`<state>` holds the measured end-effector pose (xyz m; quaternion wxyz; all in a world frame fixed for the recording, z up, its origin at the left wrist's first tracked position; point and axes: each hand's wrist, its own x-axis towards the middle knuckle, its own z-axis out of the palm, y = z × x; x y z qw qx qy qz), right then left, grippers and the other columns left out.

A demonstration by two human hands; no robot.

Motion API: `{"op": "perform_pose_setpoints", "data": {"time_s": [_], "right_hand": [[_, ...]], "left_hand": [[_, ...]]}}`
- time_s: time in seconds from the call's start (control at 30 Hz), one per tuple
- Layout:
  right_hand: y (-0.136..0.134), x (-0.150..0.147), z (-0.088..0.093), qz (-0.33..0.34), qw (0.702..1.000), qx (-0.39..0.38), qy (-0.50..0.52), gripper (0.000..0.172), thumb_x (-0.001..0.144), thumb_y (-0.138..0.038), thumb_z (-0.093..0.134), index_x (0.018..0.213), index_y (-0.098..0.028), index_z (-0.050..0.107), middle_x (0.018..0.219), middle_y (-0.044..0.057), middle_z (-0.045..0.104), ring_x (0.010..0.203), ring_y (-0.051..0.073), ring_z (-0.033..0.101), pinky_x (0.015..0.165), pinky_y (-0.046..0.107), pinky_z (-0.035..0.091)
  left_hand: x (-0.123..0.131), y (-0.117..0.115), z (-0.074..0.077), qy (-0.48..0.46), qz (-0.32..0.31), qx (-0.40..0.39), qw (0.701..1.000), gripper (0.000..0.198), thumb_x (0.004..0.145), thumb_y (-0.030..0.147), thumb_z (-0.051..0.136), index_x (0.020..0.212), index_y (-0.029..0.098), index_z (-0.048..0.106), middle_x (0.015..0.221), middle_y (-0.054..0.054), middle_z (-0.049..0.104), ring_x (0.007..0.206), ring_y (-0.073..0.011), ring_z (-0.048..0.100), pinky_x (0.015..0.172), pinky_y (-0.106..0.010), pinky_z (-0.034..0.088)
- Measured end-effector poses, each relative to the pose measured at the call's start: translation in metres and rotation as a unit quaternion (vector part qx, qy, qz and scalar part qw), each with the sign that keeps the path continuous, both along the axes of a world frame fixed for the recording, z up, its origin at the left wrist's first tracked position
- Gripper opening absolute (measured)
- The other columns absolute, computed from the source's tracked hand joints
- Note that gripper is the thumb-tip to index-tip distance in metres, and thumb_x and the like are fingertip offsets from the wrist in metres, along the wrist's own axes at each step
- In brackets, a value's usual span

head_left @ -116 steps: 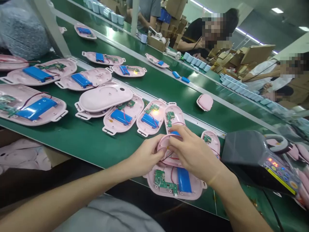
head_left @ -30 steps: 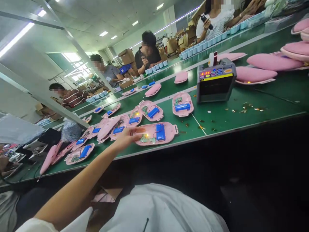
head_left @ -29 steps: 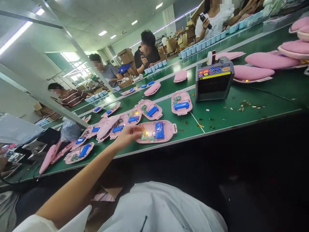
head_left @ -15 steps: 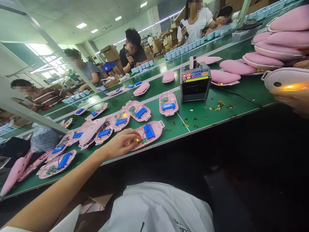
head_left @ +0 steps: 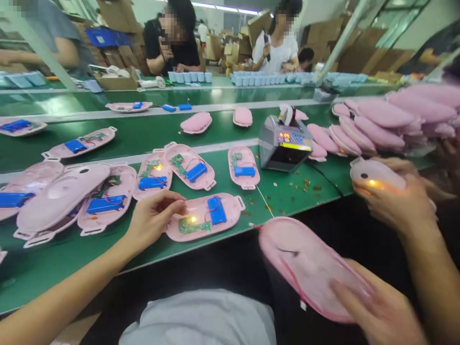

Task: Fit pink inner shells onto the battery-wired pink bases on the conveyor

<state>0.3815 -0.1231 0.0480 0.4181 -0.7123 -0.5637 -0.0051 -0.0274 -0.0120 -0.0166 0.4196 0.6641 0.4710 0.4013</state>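
My left hand (head_left: 156, 215) is at the left end of an open pink shell (head_left: 230, 220), its thumb and fingers drawn together near the rim; what lies between them is too small to tell. The shell lies on the green bench, with a blue battery (head_left: 217, 210) and a circuit board (head_left: 192, 226) whose light glows yellow. At the lower right my right hand (head_left: 373, 302), blurred, grips a pink cover (head_left: 302, 258) over the bench's front edge. Thin red wires with a white plug hang from this cover.
A grey tape dispenser (head_left: 285, 143) stands behind small brass pieces (head_left: 305, 186). More open shells (head_left: 190, 167) lie left. Pink covers (head_left: 391, 115) are piled right, where another person's hands (head_left: 391, 201) hold a lit shell. People sit across the bench.
The view has turned right. My right hand has come into view with the pink cover. My left hand has drawn back from the circuit board to the shell's left end.
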Motion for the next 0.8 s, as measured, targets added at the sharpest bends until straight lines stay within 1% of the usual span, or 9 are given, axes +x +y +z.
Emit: {"op": "perform_pose_setpoints", "data": {"time_s": [0.07, 0.13, 0.2, 0.3, 0.4, 0.5, 0.6, 0.7, 0.8], "right_hand": [[0.011, -0.058, -0.007, 0.107, 0.994, -0.031, -0.011, 0.036, 0.086, -0.054, 0.063, 0.092, -0.02, 0.076, 0.079, 0.003, 0.068, 0.072, 0.019, 0.066, 0.056, 0.024, 0.052], [0.029, -0.108, -0.017, 0.232, 0.97, -0.07, -0.018, 0.024, 0.088, -0.04, 0.06, 0.096, -0.023, 0.076, 0.083, 0.001, 0.069, 0.069, 0.016, 0.066, 0.057, 0.021, 0.054], [0.051, -0.143, -0.024, 0.347, 0.933, -0.099, -0.02, 0.024, 0.089, -0.027, 0.052, 0.1, -0.024, 0.074, 0.086, -0.001, 0.07, 0.07, 0.012, 0.065, 0.061, 0.017, 0.053], [0.086, -0.168, -0.023, 0.426, 0.901, -0.07, -0.031, 0.024, 0.088, -0.02, 0.051, 0.1, -0.023, 0.072, 0.089, -0.001, 0.07, 0.072, 0.011, 0.065, 0.064, 0.014, 0.052], [0.112, -0.171, -0.019, 0.453, 0.89, -0.039, -0.028, 0.022, 0.087, -0.019, 0.054, 0.099, -0.022, 0.073, 0.087, 0.0, 0.07, 0.07, 0.012, 0.065, 0.06, 0.015, 0.05], [0.128, -0.167, -0.02, 0.471, 0.88, -0.062, -0.007, 0.02, 0.084, -0.02, 0.056, 0.09, -0.02, 0.074, 0.079, 0.002, 0.069, 0.064, 0.014, 0.063, 0.054, 0.018, 0.049], [0.14, -0.165, -0.02, 0.475, 0.875, -0.092, 0.011, 0.018, 0.082, -0.025, 0.057, 0.083, -0.019, 0.074, 0.076, 0.004, 0.069, 0.063, 0.017, 0.064, 0.053, 0.022, 0.049], [0.146, -0.175, -0.015, 0.456, 0.885, -0.092, -0.018, 0.026, 0.086, -0.034, 0.062, 0.105, -0.021, 0.073, 0.097, 0.006, 0.072, 0.083, 0.021, 0.068, 0.069, 0.027, 0.055], [0.146, -0.202, -0.013, 0.425, 0.9, -0.044, -0.09, 0.038, 0.086, -0.043, 0.066, 0.119, -0.023, 0.066, 0.11, 0.006, 0.069, 0.098, 0.024, 0.066, 0.094, 0.039, 0.051]], "left_hand": [[-0.006, -0.002, 0.001, -0.034, 0.002, 0.005, 0.999, 0.02, 0.081, 0.036, 0.068, 0.081, 0.016, 0.068, 0.064, -0.003, 0.072, 0.06, -0.0187, 0.07, 0.051, -0.024, 0.055], [-0.012, -0.003, 0.002, -0.045, -0.004, 0.058, 0.997, 0.016, 0.087, 0.03, 0.064, 0.083, 0.016, 0.07, 0.067, -0.004, 0.074, 0.06, -0.0166, 0.07, 0.051, -0.022, 0.053], [-0.016, -0.004, 0.001, -0.031, -0.018, 0.164, 0.986, 0.013, 0.091, 0.024, 0.062, 0.085, 0.017, 0.072, 0.072, -0.004, 0.074, 0.063, -0.0144, 0.07, 0.058, -0.022, 0.056], [-0.02, -0.008, -0.001, 0.03, 0.03, 0.33, 0.943, 0.013, 0.091, 0.017, 0.063, 0.087, 0.02, 0.075, 0.09, -0.006, 0.071, 0.081, -0.0154, 0.069, 0.073, -0.026, 0.059], [-0.016, -0.011, -0.005, 0.047, 0.133, 0.382, 0.913, 0.014, 0.089, 0.015, 0.066, 0.084, 0.023, 0.075, 0.109, -0.009, 0.063, 0.101, -0.0199, 0.063, 0.083, -0.034, 0.059], [-0.01, -0.01, -0.011, -0.046, 0.13, 0.307, 0.942, 0.008, 0.087, 0.014, 0.069, 0.086, 0.021, 0.07, 0.109, -0.007, 0.065, 0.092, -0.0165, 0.066, 0.077, -0.03, 0.06], [-0.006, -0.006, -0.014, -0.197, 0.094, 0.103, 0.97, 0.027, 0.081, 0.019, 0.076, 0.099, 0.022, 0.057, 0.084, 0.0, 0.071, 0.066, -0.0124, 0.067, 0.059, -0.023, 0.056], [-0.006, -0.003, -0.012, -0.264, 0.049, -0.053, 0.962, 0.039, 0.078, 0.024, 0.077, 0.103, 0.023, 0.047, 0.075, 0.003, 0.07, 0.059, -0.0124, 0.066, 0.053, -0.02, 0.052], [-0.005, -0.002, -0.009, -0.232, 0.047, -0.07, 0.969, 0.034, 0.078, 0.024, 0.076, 0.097, 0.022, 0.047, 0.074, 0.002, 0.069, 0.061, -0.0133, 0.067, 0.055, -0.021, 0.051]]}}
